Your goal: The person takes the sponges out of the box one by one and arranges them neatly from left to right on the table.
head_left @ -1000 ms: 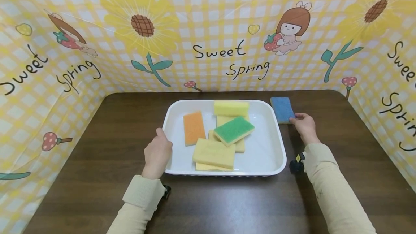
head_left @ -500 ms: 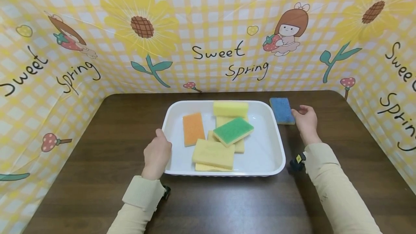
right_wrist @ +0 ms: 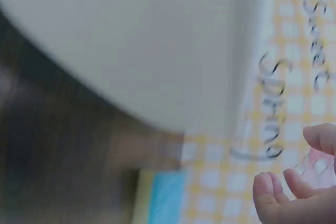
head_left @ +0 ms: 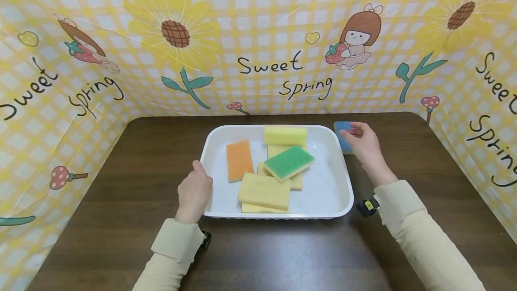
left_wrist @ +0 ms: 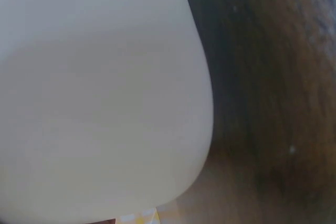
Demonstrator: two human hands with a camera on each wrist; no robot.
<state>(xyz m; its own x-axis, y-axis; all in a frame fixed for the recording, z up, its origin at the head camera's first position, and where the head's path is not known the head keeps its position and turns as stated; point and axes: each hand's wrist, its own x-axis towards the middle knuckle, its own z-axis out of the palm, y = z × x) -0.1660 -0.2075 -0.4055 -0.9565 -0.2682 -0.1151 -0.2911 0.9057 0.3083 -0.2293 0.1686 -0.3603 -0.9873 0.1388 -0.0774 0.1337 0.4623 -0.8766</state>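
Note:
My left hand point(head_left: 194, 192) grips the left side of a white tray point(head_left: 323, 205); its fingers are partly hidden. The tray's pale corner point(left_wrist: 121, 129) fills much of the left wrist view. Above a blue scouring sponge point(head_left: 342, 136) is my right hand point(head_left: 363, 145), covering part of it in the head view. In the right wrist view, thumb and fingers point(right_wrist: 294, 198) stand apart with nothing between them, and the sponge point(right_wrist: 167, 198) lies off to one side. That sponge rests on the table just right of the tray.
In the tray lie an orange sponge point(head_left: 239, 160), a green-topped sponge point(head_left: 289, 162) and several yellow sponges point(head_left: 264, 190), some stacked. A dark wooden table point(head_left: 121, 183) bears the tray. Checked yellow cloth point(head_left: 250, 21) walls the back and sides.
My right hand has let go of the blue sponge's right edge, drawn slightly away, then moved left and back over it. The left hand and tray have stayed in place.

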